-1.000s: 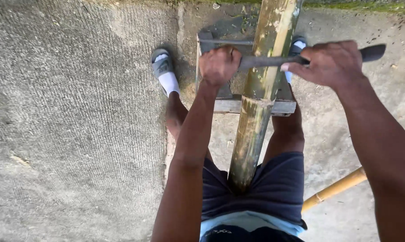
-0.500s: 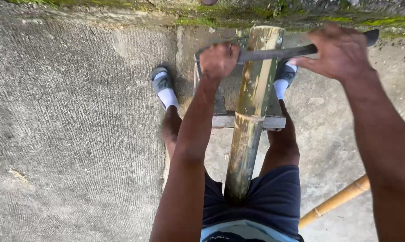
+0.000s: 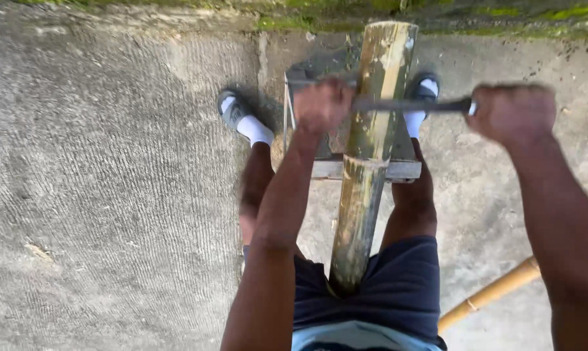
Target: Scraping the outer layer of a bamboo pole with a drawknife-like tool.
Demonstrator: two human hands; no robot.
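Note:
A thick bamboo pole (image 3: 365, 169) runs from between my legs out over a grey metal stand (image 3: 326, 166). A long dark blade (image 3: 411, 104) lies crosswise on the pole near its far end. My left hand (image 3: 321, 105) grips the blade's left end. The handle end, to the right of the pole, is gripped by my right hand (image 3: 511, 114). Both hands are blurred by motion.
Grooved concrete ground (image 3: 112, 195) lies all around. My feet in grey shoes and white socks (image 3: 242, 120) flank the stand. A second, thinner bamboo pole (image 3: 495, 292) lies on the ground at the right. A mossy edge (image 3: 437, 13) borders the far side.
The blade, with both hands on it, has come back along the pole toward me from near its far tip. My right hand has shifted out to the right.

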